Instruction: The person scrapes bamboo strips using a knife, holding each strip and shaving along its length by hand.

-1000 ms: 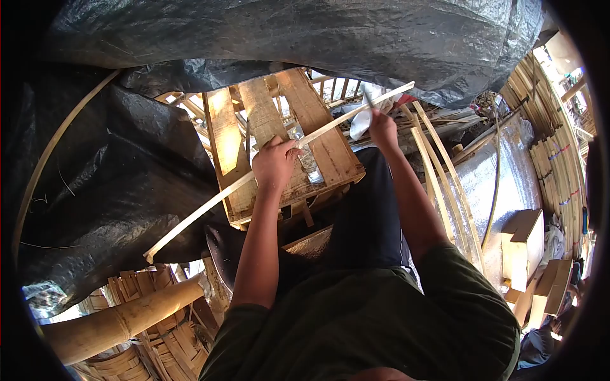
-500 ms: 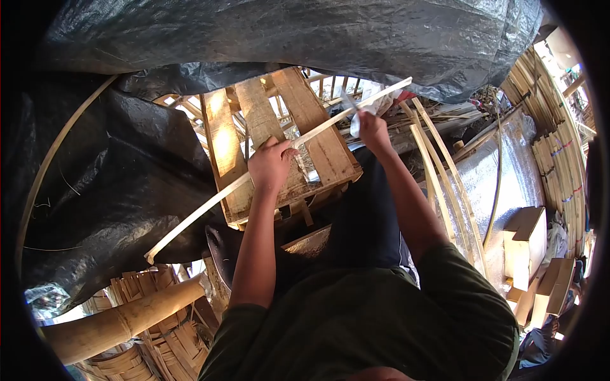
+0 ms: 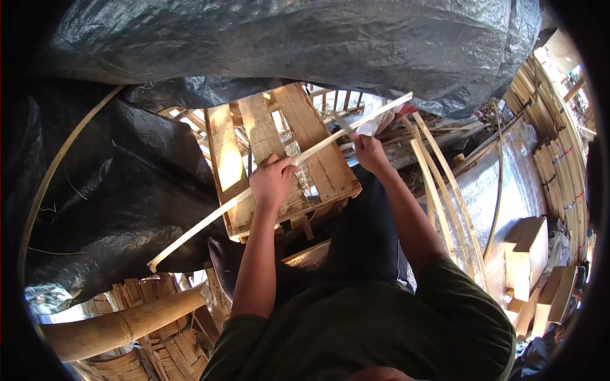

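A long pale bamboo strip (image 3: 208, 220) slants across a slatted wooden bench (image 3: 324, 166), its upper end pointing to the right. My left hand (image 3: 272, 181) is closed around the strip near its middle, above the slats. Farther along, my right hand (image 3: 371, 153) is closed on a knife (image 3: 341, 120), whose blade lies against the strip's upper part. The knife's handle is hidden inside my fingers.
Several bamboo strips (image 3: 452, 197) lean to the right of my right arm. Black plastic sheeting (image 3: 305, 47) hangs across the top and left. A thick bamboo pole (image 3: 127, 320) lies at lower left. Cardboard boxes (image 3: 530, 251) and bundled slats (image 3: 559, 171) stand at the right.
The whole view has shifted slightly downward in the frame. My right hand and the knife have moved a little back along the strip, toward my left hand. My left hand keeps its hold.
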A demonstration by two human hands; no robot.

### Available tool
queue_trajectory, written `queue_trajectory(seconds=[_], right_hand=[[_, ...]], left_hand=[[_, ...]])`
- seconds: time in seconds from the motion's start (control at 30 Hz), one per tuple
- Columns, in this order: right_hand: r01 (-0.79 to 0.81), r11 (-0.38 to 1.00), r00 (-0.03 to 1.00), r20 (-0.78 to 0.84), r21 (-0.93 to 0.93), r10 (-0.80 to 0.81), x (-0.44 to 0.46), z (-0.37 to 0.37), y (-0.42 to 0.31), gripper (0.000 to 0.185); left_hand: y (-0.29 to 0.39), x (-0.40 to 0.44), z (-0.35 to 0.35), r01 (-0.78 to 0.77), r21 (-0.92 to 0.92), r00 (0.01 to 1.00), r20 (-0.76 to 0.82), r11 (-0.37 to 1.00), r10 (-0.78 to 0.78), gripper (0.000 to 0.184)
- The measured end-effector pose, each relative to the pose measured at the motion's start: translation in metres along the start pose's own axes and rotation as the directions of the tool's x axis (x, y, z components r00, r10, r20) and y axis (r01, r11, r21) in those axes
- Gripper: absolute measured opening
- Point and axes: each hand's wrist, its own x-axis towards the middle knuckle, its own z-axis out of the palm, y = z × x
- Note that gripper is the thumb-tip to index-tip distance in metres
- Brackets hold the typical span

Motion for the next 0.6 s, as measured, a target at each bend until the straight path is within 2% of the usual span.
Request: queue_trajectory(seconds=[0.03, 0.07, 0.1, 0.13, 0.17, 0.23, 0.27, 0.33, 0.37, 0.43, 0.47, 0.5, 0.57, 0.6], right_hand=[[-0.010, 0.997, 0.997, 0.077, 0.077, 0.004, -0.011, 0.003, 0.002, 0.046], [-0.375, 0.902, 0.889, 0.357, 0.214, 0.285, -0.013, -0.014, -0.006, 0.046], [-0.695, 0.680, 0.643, 0.626, 0.235, 0.441, -0.004, -0.043, -0.021, 0.045], [-0.756, 0.553, 0.590, 0.732, 0.351, 0.341, -0.009, -0.064, -0.028, 0.039], [-0.758, 0.549, 0.590, 0.730, 0.353, 0.345, -0.017, -0.076, -0.028, 0.039], [-0.795, 0.300, 0.590, 0.787, 0.527, 0.180, -0.036, -0.093, -0.024, 0.037], [-0.798, 0.295, 0.588, 0.787, 0.526, 0.186, -0.044, -0.100, -0.015, 0.037], [-0.765, 0.401, 0.574, 0.816, 0.504, 0.069, -0.067, -0.111, 0.001, 0.034], [-0.767, 0.394, 0.577, 0.813, 0.507, 0.078, -0.075, -0.117, -0.003, 0.034], [-0.871, 0.200, 0.452, 0.891, 0.449, -0.035, -0.092, -0.132, -0.011, 0.035], [-0.907, 0.176, 0.370, 0.924, 0.382, -0.095, -0.097, -0.133, -0.005, 0.035], [-0.911, 0.167, 0.367, 0.926, 0.377, -0.087, -0.101, -0.133, -0.003, 0.035], [-0.940, 0.176, 0.286, 0.956, 0.292, -0.057, -0.100, -0.131, -0.001, 0.037], [-0.946, 0.104, 0.291, 0.947, 0.306, -0.139, -0.096, -0.126, 0.012, 0.039]], left_hand=[[0.005, 0.001, -0.004, 0.034, 0.017, 0.999, 0.013, 0.999, -0.034, 0.028], [0.008, -0.003, -0.005, 0.067, 0.036, 0.997, 0.030, 0.997, -0.068, 0.027], [0.007, -0.004, -0.003, 0.062, 0.036, 0.997, 0.041, 0.997, -0.064, 0.027], [0.005, -0.003, -0.002, 0.033, 0.018, 0.999, 0.006, 0.999, -0.033, 0.027], [0.004, -0.002, -0.002, 0.004, 0.000, 1.000, -0.028, 1.000, -0.003, 0.026], [0.004, -0.001, -0.001, 0.002, 0.002, 1.000, -0.021, 1.000, -0.002, 0.025], [0.002, -0.001, 0.000, 0.008, 0.025, 1.000, -0.013, 1.000, -0.008, 0.024], [0.008, -0.002, -0.004, 0.040, 0.057, 0.999, 0.030, 0.998, -0.042, 0.022], [0.009, 0.000, -0.003, 0.032, 0.055, 0.999, 0.039, 0.998, -0.035, 0.022], [0.008, -0.001, -0.003, 0.044, 0.031, 0.999, 0.025, 0.999, -0.044, 0.022], [0.009, 0.000, -0.003, 0.057, -0.003, 0.998, 0.016, 0.998, -0.057, 0.023], [0.010, -0.002, -0.004, 0.060, -0.007, 0.998, 0.029, 0.998, -0.059, 0.023], [0.010, 0.001, -0.004, 0.073, 0.004, 0.996, 0.044, 0.997, -0.073, 0.024], [0.008, 0.000, -0.002, 0.059, 0.003, 0.998, 0.029, 0.998, -0.059, 0.023]])
